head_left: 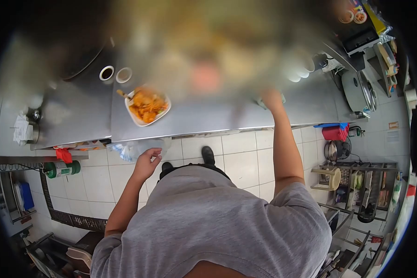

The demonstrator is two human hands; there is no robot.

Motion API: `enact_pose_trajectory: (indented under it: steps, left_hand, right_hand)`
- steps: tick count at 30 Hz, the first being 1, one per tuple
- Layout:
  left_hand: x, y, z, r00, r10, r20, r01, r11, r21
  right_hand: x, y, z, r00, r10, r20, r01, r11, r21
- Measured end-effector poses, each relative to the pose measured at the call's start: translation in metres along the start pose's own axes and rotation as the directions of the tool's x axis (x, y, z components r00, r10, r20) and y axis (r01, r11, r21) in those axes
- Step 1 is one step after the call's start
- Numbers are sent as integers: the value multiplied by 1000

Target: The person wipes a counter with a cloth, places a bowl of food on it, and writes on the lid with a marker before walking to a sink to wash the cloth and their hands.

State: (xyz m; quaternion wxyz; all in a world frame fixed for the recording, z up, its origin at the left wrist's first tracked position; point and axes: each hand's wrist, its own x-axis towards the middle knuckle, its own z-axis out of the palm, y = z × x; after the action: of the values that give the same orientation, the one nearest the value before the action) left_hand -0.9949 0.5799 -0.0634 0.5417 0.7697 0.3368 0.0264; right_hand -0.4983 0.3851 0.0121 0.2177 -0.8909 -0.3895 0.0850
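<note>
On the steel counter, my right hand presses on a greenish cloth; a blur over the upper view partly covers both. My left hand hangs in front of the counter's edge, fingers apart and slightly bent, with nothing in it. A white square plate of orange-coloured food stands on the counter's left part, a utensil handle sticking out of it. Behind the plate are a small white cup of dark liquid and another small cup.
A clear plastic bag hangs below the counter edge near my left hand. White bowls stand at the back right, and a large steel pot farther right. Racks line the right side. A green cylinder is at the left.
</note>
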Motion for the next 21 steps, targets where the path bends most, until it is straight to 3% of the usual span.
enact_pose_trajectory:
  steps: [2,4,6,7,9,12,14,16,20,21]
  left_hand:
    - [18,28,25,996,82,-22,-82,997,-4]
    - [34,60,52,998,65,-3,-65,997,-42]
    - [49,85,85,999,29,18,-26,989,-143]
    - [55,98,100,1000,17,-10,-18,990,-141]
    - [65,122,121,998,-1,55,7,994,-110]
    - [67,150,137,1000,4,19,-3,998,-67]
    - [69,155,143,999,29,-45,-33,996,-82]
    - [65,153,142,994,-7,-105,-3,995,-97]
    - [49,145,132,968,-92,-234,69,992,-105]
    - [46,147,129,965,-104,-241,86,993,-84]
  right_hand:
    - [52,106,31,968,161,-193,-161,987,16]
    - [82,153,93,938,309,-155,-319,947,-42]
    - [36,40,91,868,256,-425,-437,801,-409]
    - [34,46,87,879,238,-414,-411,817,-404]
    - [40,55,84,932,-62,-358,-74,932,-354]
    - [42,101,54,973,-49,-227,-21,956,-294]
    - [37,126,26,970,167,-176,-200,961,-190]
    - [39,160,9,952,242,-187,-273,948,-165]
    - [43,155,-31,977,196,-84,-211,945,-252]
    - [39,149,-30,961,177,-213,-235,929,-287]
